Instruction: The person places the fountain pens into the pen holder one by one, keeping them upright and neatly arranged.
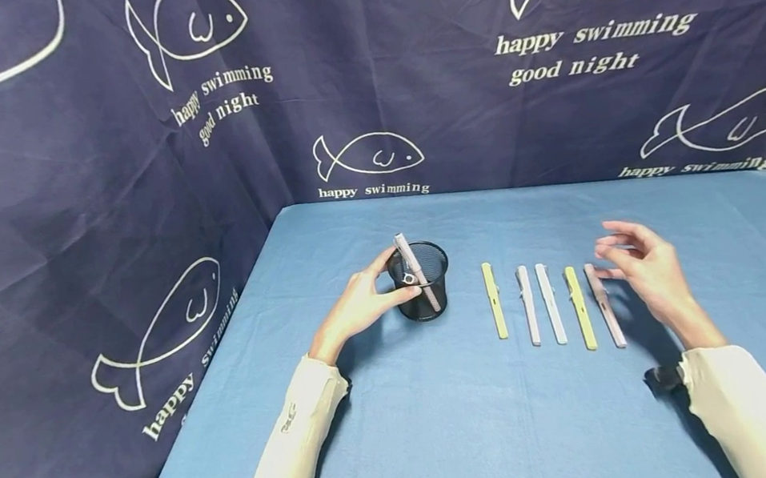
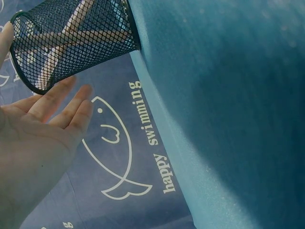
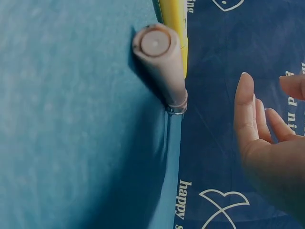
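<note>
My left hand (image 1: 362, 300) holds a black mesh pen cup (image 1: 435, 264) near its rim, thumb on one side and fingers on the other. A pale pink pen (image 1: 409, 256) leans in the cup, its clip end above the rim. Through the mesh in the left wrist view, two slim pens (image 2: 71, 37) cross inside the cup (image 2: 102, 52). On the right, my right hand (image 1: 652, 268) hovers with loosely bent fingers and holds nothing. Nearest to it lies a pink pen (image 1: 605, 307), seen end-on as a pen (image 3: 162, 67) in the right wrist view.
Left of the pink pen, a yellow pen (image 1: 579, 308), a white pen (image 1: 551, 304), a pale pink pen (image 1: 528, 306) and another yellow pen (image 1: 494, 301) lie roughly parallel on the blue tablecloth (image 1: 451, 424). A dark blue curtain (image 1: 452, 101) with fish drawings hangs behind and to the left.
</note>
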The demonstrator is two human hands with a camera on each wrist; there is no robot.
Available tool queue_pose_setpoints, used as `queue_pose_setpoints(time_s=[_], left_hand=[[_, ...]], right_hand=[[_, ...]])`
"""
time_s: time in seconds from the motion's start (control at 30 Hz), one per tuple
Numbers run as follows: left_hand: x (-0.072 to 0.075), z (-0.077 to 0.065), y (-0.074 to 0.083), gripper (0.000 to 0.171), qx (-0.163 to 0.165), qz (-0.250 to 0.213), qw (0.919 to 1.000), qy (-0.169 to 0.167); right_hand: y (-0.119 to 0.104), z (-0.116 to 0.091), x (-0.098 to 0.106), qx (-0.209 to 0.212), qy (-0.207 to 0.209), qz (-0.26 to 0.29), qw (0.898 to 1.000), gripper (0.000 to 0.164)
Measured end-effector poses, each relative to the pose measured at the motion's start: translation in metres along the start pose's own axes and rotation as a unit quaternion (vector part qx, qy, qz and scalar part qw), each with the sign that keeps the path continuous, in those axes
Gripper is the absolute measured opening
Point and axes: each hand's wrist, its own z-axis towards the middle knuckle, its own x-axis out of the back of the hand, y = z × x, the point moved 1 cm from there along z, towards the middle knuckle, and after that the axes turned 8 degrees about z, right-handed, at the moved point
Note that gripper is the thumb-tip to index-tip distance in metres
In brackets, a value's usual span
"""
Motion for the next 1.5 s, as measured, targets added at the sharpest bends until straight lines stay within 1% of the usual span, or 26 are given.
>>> queue_pose_setpoints(time_s=[0.1, 0.27, 0.5, 0.73, 0.9, 1.0, 1.2, 1.33, 1.5], left_hand=[[0.001, 0.000, 0.000, 0.086, -0.001, 0.001, 1.0000, -0.001], [0.002, 0.000, 0.001, 0.086, -0.003, 0.001, 1.0000, -0.001], [0.002, -0.001, 0.002, 0.087, 0.002, 0.001, 1.0000, -0.001], [0.002, -0.002, 0.002, 0.088, 0.010, 0.002, 0.9999, 0.000], [0.001, -0.002, 0.001, 0.088, 0.012, 0.002, 0.9999, 0.000], [0.001, -0.001, 0.002, 0.088, 0.010, 0.000, 0.9999, 0.001], [0.000, -0.001, 0.001, 0.088, 0.005, -0.003, 1.0000, 0.002], [0.000, -0.001, 0.000, 0.088, 0.004, -0.003, 1.0000, 0.001], [0.000, 0.000, 0.000, 0.088, 0.008, -0.003, 1.0000, 0.001]], right_hand=[[0.000, 0.000, 0.002, 0.000, -0.001, 0.005, 1.000, 0.037], [-0.001, -0.001, 0.005, -0.002, -0.002, -0.001, 1.000, 0.037], [-0.004, -0.002, 0.010, -0.026, -0.001, -0.002, 1.000, 0.036], [-0.003, -0.002, 0.014, -0.042, -0.009, -0.002, 0.999, 0.036], [-0.003, -0.002, 0.018, -0.066, -0.009, -0.007, 0.998, 0.036], [-0.004, -0.003, 0.020, -0.087, -0.011, -0.015, 0.996, 0.035], [-0.005, -0.003, 0.021, -0.128, -0.011, -0.057, 0.990, 0.031], [-0.005, -0.002, 0.021, -0.147, -0.012, -0.092, 0.985, 0.027], [-0.005, -0.001, 0.021, -0.161, -0.014, -0.115, 0.980, 0.024]])
